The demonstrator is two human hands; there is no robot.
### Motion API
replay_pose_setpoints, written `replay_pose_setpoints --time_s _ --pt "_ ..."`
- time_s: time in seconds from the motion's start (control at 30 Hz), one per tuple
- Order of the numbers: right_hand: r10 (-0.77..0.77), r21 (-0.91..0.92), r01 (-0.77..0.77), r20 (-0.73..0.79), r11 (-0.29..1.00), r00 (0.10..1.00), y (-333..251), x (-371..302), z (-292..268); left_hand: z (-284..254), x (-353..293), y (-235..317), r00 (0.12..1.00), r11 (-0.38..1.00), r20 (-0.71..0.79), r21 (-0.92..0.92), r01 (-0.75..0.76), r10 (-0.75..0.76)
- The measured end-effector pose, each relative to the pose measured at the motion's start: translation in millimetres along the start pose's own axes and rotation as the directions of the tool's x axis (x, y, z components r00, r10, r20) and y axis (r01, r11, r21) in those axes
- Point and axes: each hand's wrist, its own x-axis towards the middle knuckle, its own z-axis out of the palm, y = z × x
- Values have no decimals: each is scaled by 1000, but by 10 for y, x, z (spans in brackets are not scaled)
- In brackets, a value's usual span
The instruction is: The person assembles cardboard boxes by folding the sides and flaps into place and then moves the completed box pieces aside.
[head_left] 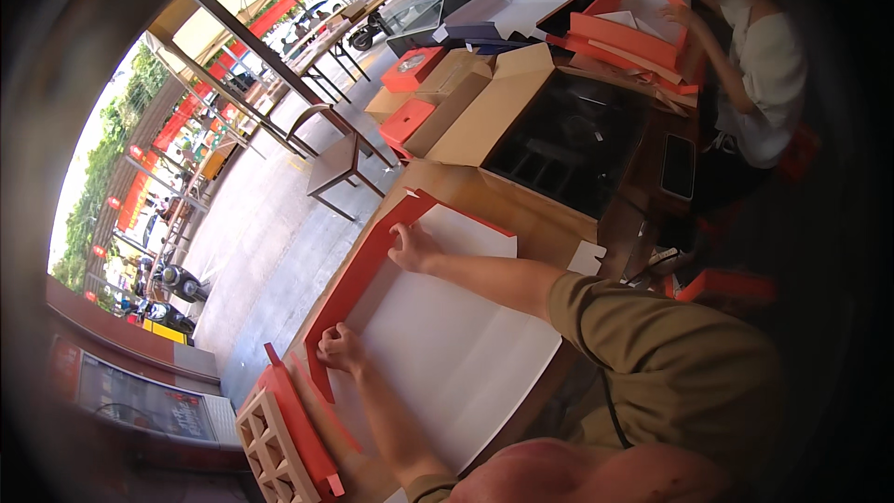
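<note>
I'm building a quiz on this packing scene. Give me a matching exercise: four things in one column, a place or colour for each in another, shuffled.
Things:
1. left hand
2. right hand
3. large cardboard box
4. phone

Descriptions:
A. open, dark inside
B. lying near a co-worker
C. on the red flap, nearer end
D. on the red flap, farther end

Pairs: 1-C, 2-D, 3-A, 4-B

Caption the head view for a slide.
Both hands, left hand and right hand, press a flat red-and-white cardboard sheet on a table.
</note>
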Motion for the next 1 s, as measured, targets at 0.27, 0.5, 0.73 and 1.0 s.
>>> replay_pose_setpoints --time_s 0.27,0.5,0.73,1.0 --pt "-175 21 174 28 985 984 135 9 -13 55 -38 97 991 996 117 -73 -60 68" --pt "-188 198 195 -54 961 981 80 -65 -73 -67 -196 308 879 893 199 41 -448 433" --pt "-165 425 146 8 894 986 83 -11 -148 -121 -274 445 876 887 187 40 -460 445" --pt "-219 526 214 -54 823 974 158 115 -88 -58 -448 687 730 778 287 -112 -618 621"
